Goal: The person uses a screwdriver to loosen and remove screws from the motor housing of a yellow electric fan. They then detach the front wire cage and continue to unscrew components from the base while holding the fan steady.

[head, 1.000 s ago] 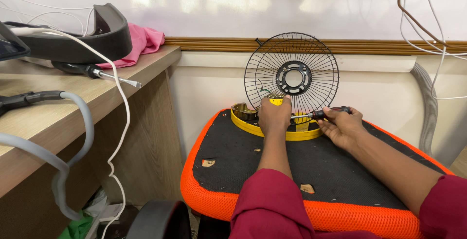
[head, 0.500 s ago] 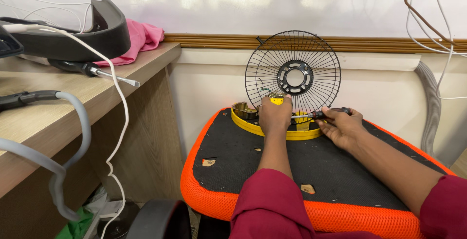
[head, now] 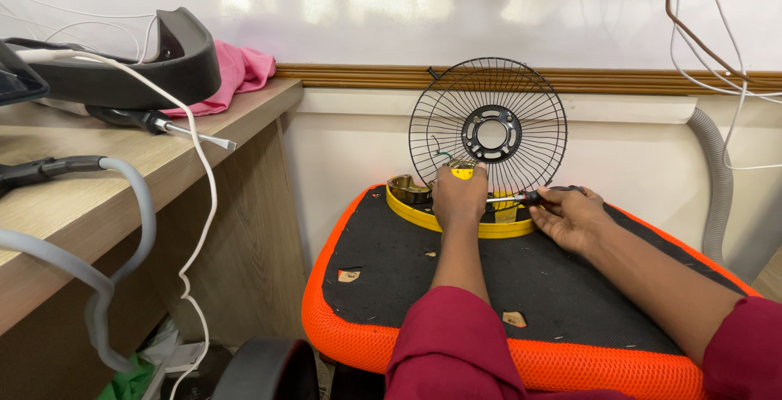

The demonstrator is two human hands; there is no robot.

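Head view: a person in maroon sleeves is working on a small fan's parts atop an orange-edged black mesh seat [head: 407,286]. The left hand [head: 459,196] is gripping a yellow part [head: 462,173] at the foot of the black wire fan guard [head: 489,127], fingers curled tight around it, steadying the guard upright against the wall. The right hand [head: 570,217] is clenching a dark-handled screwdriver [head: 521,198], its shaft pointing toward the left hand. A yellow ring [head: 456,221] is lying on the seat just beneath both hands. Judging by the bare guard and loose ring, the fastening work appears to be mid-way. Another screwdriver [head: 163,125] is lying on the wooden counter [head: 73,188] to the left, beside a pink cloth [head: 240,70].
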